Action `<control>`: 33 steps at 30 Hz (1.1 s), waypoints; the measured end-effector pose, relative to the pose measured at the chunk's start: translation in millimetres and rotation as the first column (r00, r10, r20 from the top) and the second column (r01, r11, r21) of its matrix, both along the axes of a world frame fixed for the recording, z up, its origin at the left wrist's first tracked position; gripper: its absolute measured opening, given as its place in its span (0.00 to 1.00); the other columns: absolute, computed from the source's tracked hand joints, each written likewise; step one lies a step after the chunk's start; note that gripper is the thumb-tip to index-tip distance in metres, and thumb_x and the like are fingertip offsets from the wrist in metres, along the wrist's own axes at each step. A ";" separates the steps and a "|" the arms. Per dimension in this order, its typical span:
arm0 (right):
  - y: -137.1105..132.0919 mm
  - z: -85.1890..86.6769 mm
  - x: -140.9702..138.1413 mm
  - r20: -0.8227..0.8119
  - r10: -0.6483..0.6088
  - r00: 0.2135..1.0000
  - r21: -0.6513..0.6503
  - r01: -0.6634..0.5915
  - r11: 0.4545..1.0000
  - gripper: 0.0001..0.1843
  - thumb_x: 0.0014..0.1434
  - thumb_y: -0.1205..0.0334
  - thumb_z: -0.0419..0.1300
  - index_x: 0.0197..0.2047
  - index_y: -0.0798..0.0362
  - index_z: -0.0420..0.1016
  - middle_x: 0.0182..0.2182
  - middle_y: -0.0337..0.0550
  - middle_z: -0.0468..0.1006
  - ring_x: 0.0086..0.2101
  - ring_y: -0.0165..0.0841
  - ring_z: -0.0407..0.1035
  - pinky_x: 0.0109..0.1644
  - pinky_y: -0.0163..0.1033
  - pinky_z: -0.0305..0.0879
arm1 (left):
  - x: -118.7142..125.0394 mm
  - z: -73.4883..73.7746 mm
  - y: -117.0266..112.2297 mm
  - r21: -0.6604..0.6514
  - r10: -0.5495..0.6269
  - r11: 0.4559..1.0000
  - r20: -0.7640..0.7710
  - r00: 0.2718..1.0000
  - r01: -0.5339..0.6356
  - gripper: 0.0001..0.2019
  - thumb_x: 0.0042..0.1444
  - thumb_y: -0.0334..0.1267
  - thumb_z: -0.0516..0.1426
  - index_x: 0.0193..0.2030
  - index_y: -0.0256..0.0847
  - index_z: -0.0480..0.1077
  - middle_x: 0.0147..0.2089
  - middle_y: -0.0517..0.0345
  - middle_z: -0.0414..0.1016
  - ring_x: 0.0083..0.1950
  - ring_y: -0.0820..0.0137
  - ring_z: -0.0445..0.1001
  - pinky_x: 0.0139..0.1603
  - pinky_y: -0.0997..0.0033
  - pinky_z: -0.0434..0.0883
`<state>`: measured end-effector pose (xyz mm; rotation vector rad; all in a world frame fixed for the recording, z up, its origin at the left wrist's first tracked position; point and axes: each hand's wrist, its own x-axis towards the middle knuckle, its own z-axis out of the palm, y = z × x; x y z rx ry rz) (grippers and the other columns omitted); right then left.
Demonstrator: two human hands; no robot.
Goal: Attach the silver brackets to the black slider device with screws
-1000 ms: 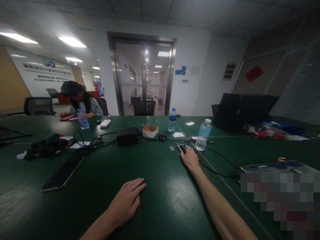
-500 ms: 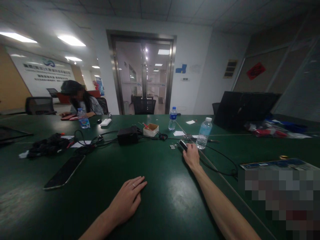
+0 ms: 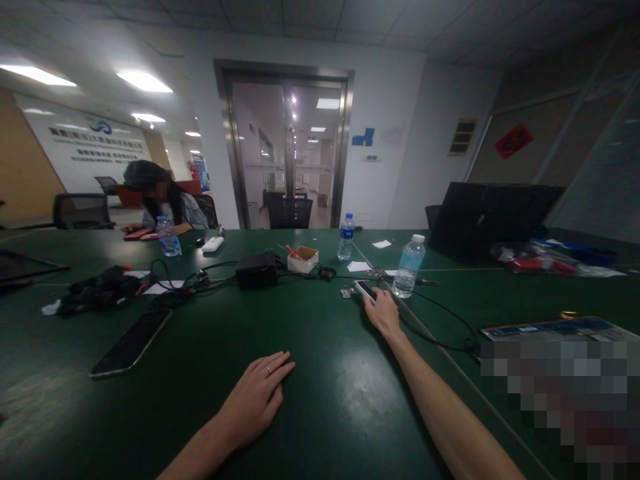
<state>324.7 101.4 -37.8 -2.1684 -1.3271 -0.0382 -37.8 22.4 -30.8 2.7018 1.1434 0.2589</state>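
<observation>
My right hand grips a small flat device with a black face and a white edge, held low over the table or resting on it; I cannot tell which. Just right of those fingers stands a clear water bottle with a white cap. A small metallic piece lies on the table to the left of the device. My left hand rests palm down on the green table, its fingers stretched out and a ring on one of them.
A large black phone-like slab lies at left. Behind it are black cables, a dark bundle, a black box and an open small box. A blue-capped bottle stands farther back. A person sits at far left.
The device in my right hand has tipped flatter, so more of its black face shows. My left hand stays where it was.
</observation>
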 end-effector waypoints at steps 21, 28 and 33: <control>3.9 -0.4 22.7 -0.303 -0.041 0.952 0.028 0.052 0.998 0.27 0.63 0.50 0.45 0.47 0.57 0.80 0.39 0.52 0.81 0.41 0.42 0.73 0.43 0.37 0.63 | 0.0 -0.2 0.0 0.021 -0.022 1.000 0.020 1.000 0.021 0.25 0.62 0.32 0.47 0.66 0.47 0.59 0.69 0.55 0.58 0.68 0.61 0.57 0.66 0.50 0.58; 4.2 -1.8 21.3 -0.310 -0.024 0.950 0.040 0.038 0.998 0.27 0.63 0.51 0.46 0.47 0.59 0.79 0.39 0.54 0.81 0.41 0.43 0.74 0.45 0.38 0.63 | -0.4 -4.0 2.0 0.021 -0.024 1.000 0.059 0.998 0.023 0.25 0.61 0.32 0.47 0.66 0.48 0.60 0.68 0.56 0.59 0.68 0.61 0.58 0.65 0.50 0.58; -17.9 4.1 0.3 -0.265 0.047 0.963 0.070 -0.030 0.997 0.23 0.59 0.53 0.52 0.50 0.60 0.76 0.44 0.53 0.79 0.45 0.41 0.72 0.50 0.38 0.63 | -1.4 -7.6 2.5 0.006 -0.019 1.000 0.088 0.996 0.019 0.25 0.62 0.33 0.48 0.65 0.48 0.60 0.68 0.56 0.60 0.67 0.60 0.59 0.65 0.50 0.59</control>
